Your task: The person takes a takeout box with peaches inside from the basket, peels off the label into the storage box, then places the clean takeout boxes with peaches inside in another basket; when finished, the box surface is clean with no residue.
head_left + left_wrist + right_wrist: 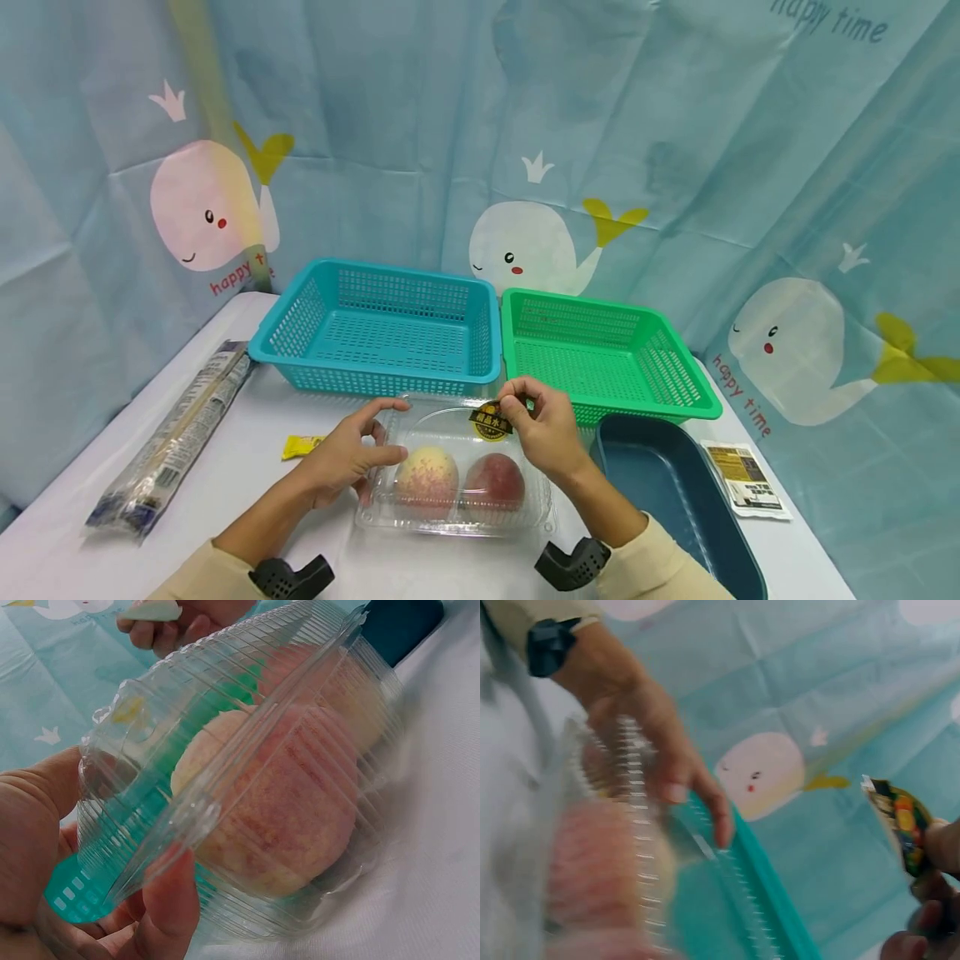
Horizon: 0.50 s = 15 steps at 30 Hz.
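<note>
A clear plastic clamshell box (517,527) lies on the table with two peaches inside, one pale yellow and pink (427,479), one dark red (497,479). My left hand (337,458) grips its left side, thumb and fingers about the edge, as the left wrist view (112,877) shows nearer. Above the box's far right part, my right hand (543,429) pinches a black and gold sticker label (491,422) between thumb and fingers. In the right wrist view this label (901,825) stands apart from the box, bent and held by one edge.
Behind the box stand a blue basket (375,379) and a green basket (607,308). A dark blue tray (675,500) is at the right, beside a white-and-brown packet (746,479). Leftward lie a small yellow packet (300,447) and a long wrapped bundle (176,433). A whale-print curtain (390,192) hangs behind.
</note>
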Tool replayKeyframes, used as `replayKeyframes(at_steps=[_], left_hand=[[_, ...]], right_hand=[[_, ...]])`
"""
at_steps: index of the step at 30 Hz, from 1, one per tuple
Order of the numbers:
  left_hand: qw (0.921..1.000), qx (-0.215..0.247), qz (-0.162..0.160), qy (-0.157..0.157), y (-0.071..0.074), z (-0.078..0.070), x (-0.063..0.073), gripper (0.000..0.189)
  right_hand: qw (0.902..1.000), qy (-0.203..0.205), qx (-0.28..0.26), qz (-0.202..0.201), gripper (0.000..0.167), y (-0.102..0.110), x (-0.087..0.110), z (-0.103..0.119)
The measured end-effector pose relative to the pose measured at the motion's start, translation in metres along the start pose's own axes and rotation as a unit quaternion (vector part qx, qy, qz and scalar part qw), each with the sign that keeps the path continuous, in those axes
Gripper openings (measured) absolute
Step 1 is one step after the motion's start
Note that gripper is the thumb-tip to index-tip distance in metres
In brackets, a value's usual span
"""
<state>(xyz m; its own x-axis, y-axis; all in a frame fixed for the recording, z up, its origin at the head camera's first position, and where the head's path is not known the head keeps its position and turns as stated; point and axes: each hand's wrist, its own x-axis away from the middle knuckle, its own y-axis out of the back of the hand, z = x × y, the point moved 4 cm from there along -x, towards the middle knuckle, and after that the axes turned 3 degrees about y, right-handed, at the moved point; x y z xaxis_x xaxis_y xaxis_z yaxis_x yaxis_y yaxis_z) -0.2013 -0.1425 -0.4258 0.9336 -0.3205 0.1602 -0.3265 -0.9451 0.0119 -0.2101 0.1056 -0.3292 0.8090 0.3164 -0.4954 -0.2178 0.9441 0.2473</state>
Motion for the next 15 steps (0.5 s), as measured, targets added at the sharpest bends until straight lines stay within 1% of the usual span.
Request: replayKeyframes(at_steps=[4, 9, 12, 15], left_hand=[[1.0000, 0.001, 0.000, -0.001, 0.000, -0.001, 0.000, 0.070], [1.0000, 0.002, -0.001, 0.001, 0.000, -0.001, 0.000, 0.070], [1.0000, 0.002, -0.001, 0.002, 0.000, 0.000, 0.001, 0.070], [1.0000, 0.006, 0.000, 0.002, 0.000, 0.001, 0.001, 0.071]], right_hand=[[0.9981, -0.028, 0.022, 0.050, 0.008, 0.014, -0.004, 0.011], [0.9922, -0.038, 0.048, 0.109, 0.009, 0.036, -0.005, 0.019], [0.9892, -0.044, 0.051, 0.130, 0.009, 0.051, -0.002, 0.020], [0.9871, -0.042, 0.061, 0.142, 0.010, 0.067, 0.001, 0.020]])
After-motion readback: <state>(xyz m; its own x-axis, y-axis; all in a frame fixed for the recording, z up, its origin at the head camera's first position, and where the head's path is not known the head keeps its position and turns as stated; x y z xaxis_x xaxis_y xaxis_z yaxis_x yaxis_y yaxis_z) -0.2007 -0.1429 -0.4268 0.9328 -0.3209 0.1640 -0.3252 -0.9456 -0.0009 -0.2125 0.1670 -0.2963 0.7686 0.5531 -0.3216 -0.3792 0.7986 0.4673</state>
